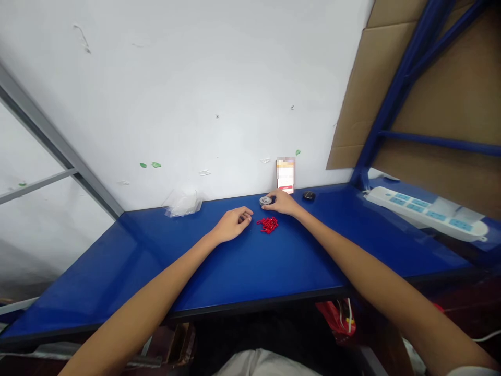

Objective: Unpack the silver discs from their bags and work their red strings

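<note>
A small grey-white roll (265, 200), which looks like a roll of tape, is on the blue table, pinched between the thumb and fingers of my right hand (282, 202). Just in front of it lies a small pile of thin red pieces (269, 225), too small to make out exactly. To the left of that pile, my left hand (234, 223) rests at the table with its fingers loosely bent and a gap to the thumb. I see nothing in it.
A phone (285, 175) with a lit screen leans on the wall behind my right hand. Beside it sits a small black case (309, 196). A clear plastic bag (183, 203) lies at the back left, and a white power strip (426, 213) at the right.
</note>
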### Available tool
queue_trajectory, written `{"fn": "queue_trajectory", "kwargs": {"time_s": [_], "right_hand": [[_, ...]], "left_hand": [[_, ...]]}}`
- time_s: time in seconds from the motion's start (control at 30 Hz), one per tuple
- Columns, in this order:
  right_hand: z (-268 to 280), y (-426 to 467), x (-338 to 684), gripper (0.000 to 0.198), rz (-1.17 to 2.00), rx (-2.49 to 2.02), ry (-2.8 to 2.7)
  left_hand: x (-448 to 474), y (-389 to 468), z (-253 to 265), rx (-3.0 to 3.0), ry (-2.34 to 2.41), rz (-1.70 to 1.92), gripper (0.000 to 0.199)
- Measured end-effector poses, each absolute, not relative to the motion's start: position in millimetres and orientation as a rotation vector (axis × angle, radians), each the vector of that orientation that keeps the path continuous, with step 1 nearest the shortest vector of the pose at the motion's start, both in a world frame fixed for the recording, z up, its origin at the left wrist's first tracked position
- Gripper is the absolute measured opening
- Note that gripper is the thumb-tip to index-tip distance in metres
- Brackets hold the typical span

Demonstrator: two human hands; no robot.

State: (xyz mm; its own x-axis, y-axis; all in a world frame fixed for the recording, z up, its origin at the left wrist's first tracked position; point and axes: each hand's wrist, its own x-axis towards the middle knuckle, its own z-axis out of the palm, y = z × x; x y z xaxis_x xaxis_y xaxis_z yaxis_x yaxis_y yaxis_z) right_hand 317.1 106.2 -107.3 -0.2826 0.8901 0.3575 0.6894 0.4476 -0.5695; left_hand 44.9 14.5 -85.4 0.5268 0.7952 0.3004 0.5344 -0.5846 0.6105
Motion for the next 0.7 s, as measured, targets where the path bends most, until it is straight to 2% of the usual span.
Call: {"fn": "queue_trajectory", "kwargs": {"time_s": [0.2,0.47,0.7], "right_hand": [[-112.4,108.8,318.4,0.048,0.382,-1.312,-2.014],[-105.0,105.7,319.5,0.035,0.494,-1.279,-2.013],[-105.5,107.1,319.1,0.039,0.517,-1.299,-1.99]], "left_hand": [[44.8,14.1,-84.8,2.324,1.088,0.781,0.025],[44.6,13.3,-83.7,2.324,1.087,0.774,0.026],[43.6,14.9,-86.4,2.328,1.071,0.79,0.026]]}}
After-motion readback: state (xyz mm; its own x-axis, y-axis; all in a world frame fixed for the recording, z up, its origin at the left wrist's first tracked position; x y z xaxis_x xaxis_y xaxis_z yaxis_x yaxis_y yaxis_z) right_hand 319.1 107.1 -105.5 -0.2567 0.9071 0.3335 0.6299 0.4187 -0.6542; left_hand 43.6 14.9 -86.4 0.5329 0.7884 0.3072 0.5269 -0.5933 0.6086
